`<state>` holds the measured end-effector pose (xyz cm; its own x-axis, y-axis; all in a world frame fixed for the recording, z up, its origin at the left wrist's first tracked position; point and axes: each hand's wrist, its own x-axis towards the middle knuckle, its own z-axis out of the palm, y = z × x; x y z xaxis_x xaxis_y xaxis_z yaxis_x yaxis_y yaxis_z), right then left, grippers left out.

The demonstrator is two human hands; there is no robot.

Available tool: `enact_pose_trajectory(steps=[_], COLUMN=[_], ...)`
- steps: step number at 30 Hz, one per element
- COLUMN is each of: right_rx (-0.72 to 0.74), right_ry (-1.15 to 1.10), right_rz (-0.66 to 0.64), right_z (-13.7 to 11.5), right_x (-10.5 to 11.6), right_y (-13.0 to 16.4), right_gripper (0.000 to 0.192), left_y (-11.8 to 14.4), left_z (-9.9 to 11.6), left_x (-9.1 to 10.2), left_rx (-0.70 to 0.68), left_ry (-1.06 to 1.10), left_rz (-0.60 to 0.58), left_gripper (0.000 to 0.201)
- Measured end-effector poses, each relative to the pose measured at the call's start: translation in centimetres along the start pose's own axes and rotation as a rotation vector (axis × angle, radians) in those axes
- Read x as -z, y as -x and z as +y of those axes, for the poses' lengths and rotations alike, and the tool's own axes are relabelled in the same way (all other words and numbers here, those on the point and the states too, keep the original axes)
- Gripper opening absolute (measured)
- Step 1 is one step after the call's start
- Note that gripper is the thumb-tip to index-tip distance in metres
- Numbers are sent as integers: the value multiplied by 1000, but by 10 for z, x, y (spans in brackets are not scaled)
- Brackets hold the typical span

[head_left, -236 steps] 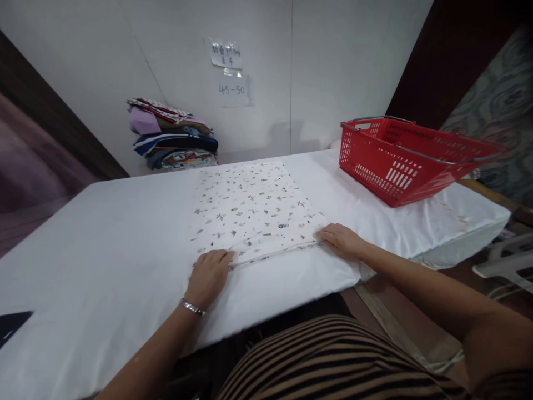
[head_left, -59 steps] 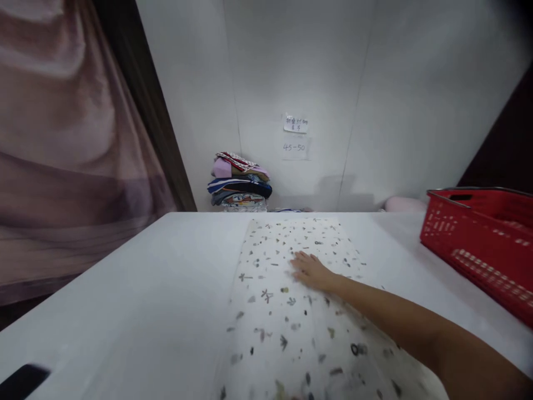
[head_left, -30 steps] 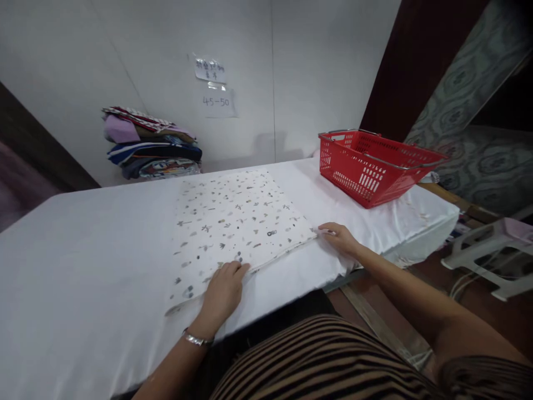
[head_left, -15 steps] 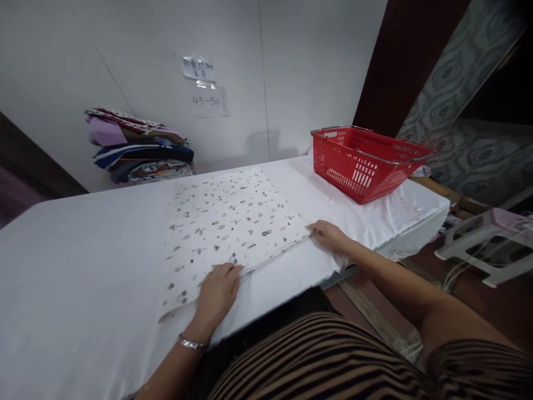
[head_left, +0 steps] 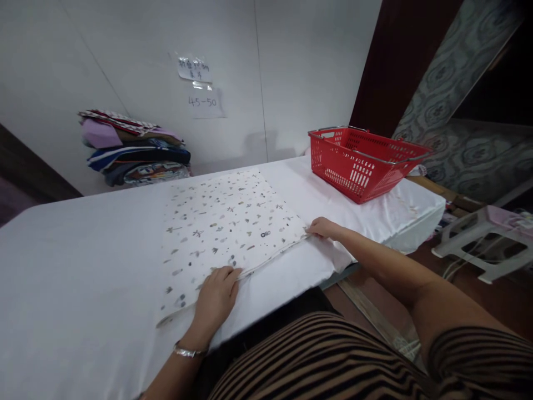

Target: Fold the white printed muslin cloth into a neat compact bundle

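A white cloth (head_left: 233,222) printed with small grey and brown motifs lies spread in a folded, flat rectangle on the white-covered table (head_left: 91,266). Along its near edge the layers show as a thin fold. My left hand (head_left: 217,295), with a silver bracelet at the wrist, grips this near edge left of its middle; the fingers are closed over it and the thumb is partly hidden. At the near right corner, my right hand (head_left: 325,228) pinches the cloth between thumb and fingers.
A red plastic basket (head_left: 358,166) with metal handles stands at the back right of the table. Folded fabrics (head_left: 137,150) are stacked by the wall at the back left. Paper signs (head_left: 204,103) are taped to the wall. A white plastic stool (head_left: 485,236) stands beyond the table's right end.
The view has shifted slightly. Both hands stay at the same places on the cloth's near edge, and the cloth looks much the same.
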<state>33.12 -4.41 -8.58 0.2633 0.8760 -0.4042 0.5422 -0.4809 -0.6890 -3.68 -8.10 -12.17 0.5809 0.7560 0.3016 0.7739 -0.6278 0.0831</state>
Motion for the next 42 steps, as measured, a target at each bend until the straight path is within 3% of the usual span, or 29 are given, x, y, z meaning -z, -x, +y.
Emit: enact_pose_trajectory(steps=[17,25,30,35,42], right_rx=[-72,8,5,-42,-65], right_ry=[-197,-175,-243,-353,-293], right_rz=[-188,-147,-140,-146,-174], right_z=[-12,-7,-7,-6,-7], right_x=[9,15,14,10,9], right_y=[-5,-5,-7,-8,-7], right_gripper=[32,22,19,18,23], left_y=[3,-2,5,29,49], left_z=[-3,-2,-17,-43,-57], left_x=[2,16,19,31,40], left_rx=[32,67,94,155,154], left_ry=[39,131,90,12,-3], left_rz=[-10,-53,-46,-69,-34], left_gripper=[28,32,34,38,36])
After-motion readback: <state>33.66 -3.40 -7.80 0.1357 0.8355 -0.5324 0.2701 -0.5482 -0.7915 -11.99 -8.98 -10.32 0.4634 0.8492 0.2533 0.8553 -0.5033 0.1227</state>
